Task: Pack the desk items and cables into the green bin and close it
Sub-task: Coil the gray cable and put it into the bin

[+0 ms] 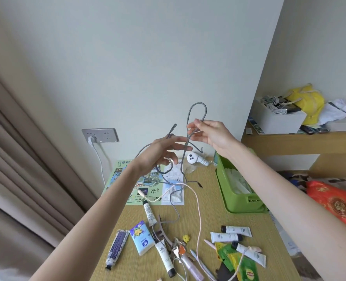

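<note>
A grey braided cable hangs in the air above the desk. My right hand pinches it just below a raised loop. My left hand is lower and to the left, its fingers spread, with the cable running over them and one end sticking up past the fingertips. The cable's slack trails down onto the desk. A pale pink cable lies across the desk. The green bin stands open at the desk's right edge, with white paper inside. Tubes, keys, pens and tea sachets lie on the near desk.
A white round-headed gadget lies behind the cables near the wall. A green map sheet covers the desk's far left. A charger is plugged into the wall socket. A cluttered shelf with a white box stands at right, curtains at left.
</note>
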A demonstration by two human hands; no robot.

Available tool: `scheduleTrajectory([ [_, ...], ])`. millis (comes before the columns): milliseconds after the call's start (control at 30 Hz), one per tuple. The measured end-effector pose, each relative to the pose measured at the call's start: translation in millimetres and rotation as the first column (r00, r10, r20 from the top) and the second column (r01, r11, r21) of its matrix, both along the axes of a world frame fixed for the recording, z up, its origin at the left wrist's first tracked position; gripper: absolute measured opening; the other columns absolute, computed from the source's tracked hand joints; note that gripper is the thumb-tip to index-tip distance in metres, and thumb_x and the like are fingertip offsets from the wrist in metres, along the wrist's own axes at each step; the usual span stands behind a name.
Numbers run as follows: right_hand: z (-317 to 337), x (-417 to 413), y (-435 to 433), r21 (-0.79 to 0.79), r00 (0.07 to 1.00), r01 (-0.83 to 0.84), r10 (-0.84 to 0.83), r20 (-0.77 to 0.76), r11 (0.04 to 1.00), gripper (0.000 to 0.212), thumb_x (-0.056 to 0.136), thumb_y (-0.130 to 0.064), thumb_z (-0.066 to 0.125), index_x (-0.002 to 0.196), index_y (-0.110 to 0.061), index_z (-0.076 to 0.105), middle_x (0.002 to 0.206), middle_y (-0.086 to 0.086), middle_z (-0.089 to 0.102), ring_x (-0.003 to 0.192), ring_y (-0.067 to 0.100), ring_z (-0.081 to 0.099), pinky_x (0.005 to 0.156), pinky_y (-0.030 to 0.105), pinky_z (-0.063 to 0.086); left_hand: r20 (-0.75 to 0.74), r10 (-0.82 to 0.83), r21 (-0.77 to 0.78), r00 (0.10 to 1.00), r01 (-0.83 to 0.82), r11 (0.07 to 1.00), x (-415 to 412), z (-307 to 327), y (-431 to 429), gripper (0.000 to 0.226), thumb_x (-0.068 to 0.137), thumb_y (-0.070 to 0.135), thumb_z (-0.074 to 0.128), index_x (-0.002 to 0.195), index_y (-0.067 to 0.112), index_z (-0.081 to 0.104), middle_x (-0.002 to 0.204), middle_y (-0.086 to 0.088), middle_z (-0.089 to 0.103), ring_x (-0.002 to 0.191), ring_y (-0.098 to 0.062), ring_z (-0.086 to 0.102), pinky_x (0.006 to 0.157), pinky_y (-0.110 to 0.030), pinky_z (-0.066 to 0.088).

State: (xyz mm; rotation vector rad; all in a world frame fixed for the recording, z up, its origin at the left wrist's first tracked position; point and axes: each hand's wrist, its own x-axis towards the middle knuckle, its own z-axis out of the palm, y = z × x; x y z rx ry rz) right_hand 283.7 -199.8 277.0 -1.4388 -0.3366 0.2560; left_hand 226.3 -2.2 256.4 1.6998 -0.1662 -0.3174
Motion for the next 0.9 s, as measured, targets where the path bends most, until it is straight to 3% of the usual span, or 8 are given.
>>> scheduleTrajectory([
  [100,-11.0,0.1,0.9,0.041,0.998,0.035,-0.033,-0.047,0.999,0.026,0.098,-0.017,0.054,0.101,0.006,0.067,0.086,0.013,0.067,0.074,0.02,0.066,0.076,0.027,0.059,0.018,0.004,0.022,1.0,-0.004,1.0,-0.8,-4.7,-9.4,0.042,0.1,0.045,0.044,0.119,0.014,0.064,0.102,0.002,0.071,0.067,-0.011,0.056,0.053,-0.017,0.043],
  [267,-40.4,-9.6,-1.2,0.111,0.988,0.096,-0.081,-0.133,0.989,0.021,0.095,-0.016,0.058,0.105,0.001,0.066,0.093,0.013,0.069,0.082,0.021,0.068,0.075,0.028,0.058,0.132,0.049,0.134,0.99,-0.067,0.989,0.1,-8.8,-24.3,0.03,0.103,0.025,0.045,0.082,0.01,0.059,0.068,0.0,0.042,0.054,-0.008,0.039,0.055,-0.019,0.039],
  [367,-74.2,-28.3,-7.3,-0.072,0.992,-0.02,0.011,-0.129,0.997,0.029,0.089,-0.013,0.066,0.117,-0.011,0.062,0.113,0.008,0.068,0.105,0.019,0.065,0.091,0.033,0.053,0.121,0.145,0.054,0.982,-0.153,0.987,1.6,-11.6,-25.8,0.031,0.104,0.022,0.042,0.076,0.012,0.052,0.064,0.002,0.037,0.05,-0.008,0.031,0.054,-0.019,0.036],
  [467,-103.3,-53.5,4.8,-0.285,0.977,-0.204,0.178,-0.113,0.937,0.056,0.079,-0.01,0.075,0.129,-0.026,0.055,0.124,-0.006,0.063,0.12,0.006,0.054,0.101,0.03,0.044,0.089,0.137,0.01,0.987,-0.139,0.99,-0.4,-14.7,-22.9,0.03,0.104,0.025,0.043,0.079,0.012,0.053,0.063,0.004,0.039,0.052,-0.011,0.028,0.055,-0.018,0.038],
  [533,-113.6,-64.5,25.4,-0.408,0.972,-0.229,0.226,-0.057,0.884,0.059,0.079,-0.017,0.078,0.132,-0.028,0.053,0.122,-0.007,0.062,0.118,0.005,0.053,0.099,0.026,0.043,0.067,0.107,-0.024,0.992,-0.105,0.994,-2.3,-16.6,-22.6,0.029,0.103,0.026,0.045,0.079,0.012,0.055,0.064,0.003,0.042,0.053,-0.011,0.031,0.055,-0.018,0.038],
  [633,-119.9,-69.0,55.0,-0.555,0.975,-0.092,0.188,0.118,0.827,0.017,0.093,-0.021,0.062,0.106,-0.012,0.066,0.1,0.006,0.068,0.097,0.016,0.062,0.094,0.034,0.044,0.051,0.122,-0.051,0.991,-0.12,0.991,-4.0,-19.0,-20.7,0.027,0.101,0.027,0.049,0.082,0.011,0.061,0.066,0.001,0.048,0.053,-0.01,0.036,0.053,-0.018,0.038],
  [733,-119.7,-65.4,66.6,-0.572,0.981,-0.019,0.125,0.147,0.82,0.035,0.103,-0.025,0.04,0.082,-0.01,0.063,0.083,0.007,0.067,0.084,0.02,0.064,0.091,0.04,0.049,0.035,0.161,-0.025,0.986,-0.161,0.987,-4.8,-20.9,-9.3,0.026,0.099,0.034,0.053,0.096,0.013,0.067,0.078,0.003,0.065,0.061,-0.008,0.051,0.06,-0.019,0.047],
  [900,-111.0,-49.1,61.2,-0.433,0.996,0.044,-0.007,0.087,0.9,0.042,0.105,-0.027,0.036,0.085,-0.002,0.064,0.077,0.012,0.068,0.073,0.02,0.065,0.076,0.028,0.05,0.007,0.137,0.015,0.991,-0.137,0.99,-14.6,-35.9,21.7,0.044,0.093,0.05,0.054,0.124,0.019,0.058,0.121,0.001,0.068,0.109,-0.011,0.064,0.096,-0.032,0.05],
])
